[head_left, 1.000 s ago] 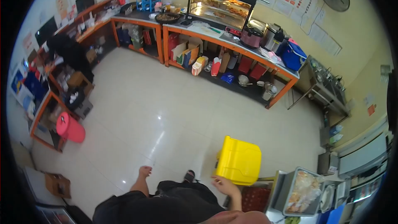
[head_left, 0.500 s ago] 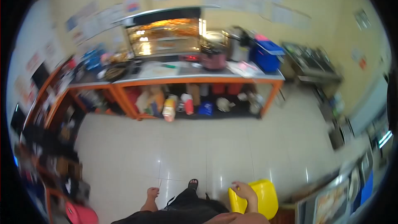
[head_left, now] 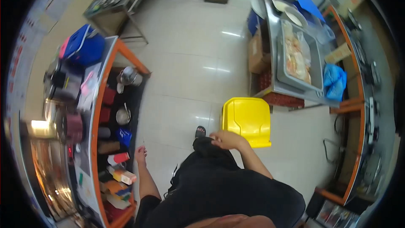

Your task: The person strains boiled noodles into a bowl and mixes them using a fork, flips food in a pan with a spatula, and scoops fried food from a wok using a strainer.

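Observation:
My left hand (head_left: 141,154) hangs beside the orange-framed counter (head_left: 98,122). Its fingers are pinched together, and a thin pale line stands out from them, too small to make out. In front of my dark clothes my right hand (head_left: 224,139) is loosely curled, with its fingers partly apart and nothing visible in it. The yellow bin (head_left: 247,118) stands on the floor just beyond this hand, its near edge partly behind my forearm. I cannot tell whether hand and bin touch. One sandalled foot (head_left: 200,131) shows between my hands.
A metal table (head_left: 274,29) at the right bears a grey tub (head_left: 279,69) of bagged food and a blue bag (head_left: 335,82). The left counter carries a blue cooler (head_left: 84,44), a pink cooker (head_left: 74,127) and a lit food warmer (head_left: 50,173). A sink (head_left: 116,0) stands beyond it.
The view has swung right, so the counter is now at the left and the metal table shows more fully. The pink bin and the other person have left the view.

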Available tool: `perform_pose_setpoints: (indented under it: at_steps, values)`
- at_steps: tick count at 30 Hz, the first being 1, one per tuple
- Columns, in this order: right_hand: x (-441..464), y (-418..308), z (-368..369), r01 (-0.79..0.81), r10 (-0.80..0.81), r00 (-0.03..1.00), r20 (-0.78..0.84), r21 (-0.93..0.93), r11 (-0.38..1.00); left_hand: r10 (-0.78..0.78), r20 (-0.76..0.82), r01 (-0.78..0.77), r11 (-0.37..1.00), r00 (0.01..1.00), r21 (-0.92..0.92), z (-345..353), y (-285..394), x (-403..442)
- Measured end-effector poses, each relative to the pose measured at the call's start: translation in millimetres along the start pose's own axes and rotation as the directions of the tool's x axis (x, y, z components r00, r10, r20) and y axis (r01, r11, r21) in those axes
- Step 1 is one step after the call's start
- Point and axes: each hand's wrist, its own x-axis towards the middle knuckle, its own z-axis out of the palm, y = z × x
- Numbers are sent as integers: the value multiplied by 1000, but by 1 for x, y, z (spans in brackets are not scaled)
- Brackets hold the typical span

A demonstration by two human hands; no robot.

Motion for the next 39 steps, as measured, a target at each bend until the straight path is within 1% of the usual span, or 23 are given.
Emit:
perform_pose_setpoints:
  at_steps: [2,3,4,5,8,9,12,13,15,16,17,20,21,23,24,25,26,28,30,32,35,38,39]
  values:
    - [7,-11,-37,53,-26,982,-189,140,989,-9,108,3,998,994,62,39,42,29]
    - [15,-10,-56,-28,71,954,-290,150,988,-29,176,6,991,984,134,75,54,53]
    - [22,-5,-68,-136,211,894,-396,208,969,-65,269,-4,969,961,246,116,79,88]
    - [25,3,-69,-189,208,831,-517,90,978,-52,339,-42,963,939,265,145,96,96]
    - [22,-7,-91,-279,420,764,-490,335,900,-53,539,-152,933,841,327,233,136,124]
    - [19,-1,-93,-329,483,729,-485,370,869,-62,596,-193,915,800,355,262,150,132]
    - [29,10,-79,-457,639,582,-503,447,769,-139,715,-326,819,685,472,332,190,179]
    - [35,11,-74,-492,691,532,-489,486,723,-127,759,-387,799,639,460,358,199,203]
    - [55,8,-72,-508,785,425,-450,600,618,-127,830,-499,746,543,440,396,216,257]
    - [66,3,-72,-510,825,369,-429,649,565,-122,847,-521,740,518,425,415,238,270]
    - [78,-6,-75,-482,825,321,-465,670,565,-109,862,-535,743,495,401,435,260,277]
    - [117,-44,-105,-298,849,295,-438,802,518,-99,886,-581,721,454,378,490,316,301]
    - [131,-50,-106,-248,836,293,-464,807,535,-110,895,-598,707,433,377,510,332,308]
    - [151,-57,-108,-215,847,274,-455,829,515,-140,909,-631,679,392,376,548,353,318]
    - [158,-59,-109,-201,855,264,-447,841,502,-133,930,-694,631,344,346,569,363,321]
    - [163,-63,-111,-238,880,221,-420,852,467,-135,946,-751,580,293,316,587,370,325]
    - [166,-68,-112,-224,898,200,-392,874,431,-145,959,-801,527,245,284,598,372,325]
    - [167,-74,-115,-191,924,159,-349,907,376,-177,963,-825,500,202,265,618,371,325]
    - [170,-73,-108,-182,927,114,-357,910,373,-203,967,-840,487,157,238,633,375,316]
    - [172,-74,-105,-140,934,65,-352,923,358,-240,966,-852,482,97,205,639,378,295]
    - [172,-70,-106,-99,948,-11,-318,944,316,-319,948,-904,405,4,140,655,368,267]
    - [174,-66,-103,-48,940,-41,-337,941,335,-358,928,-957,291,-103,6,676,344,240]
    - [174,-64,-99,-41,944,-40,-328,944,326,-369,922,-972,233,-114,-27,682,337,226]
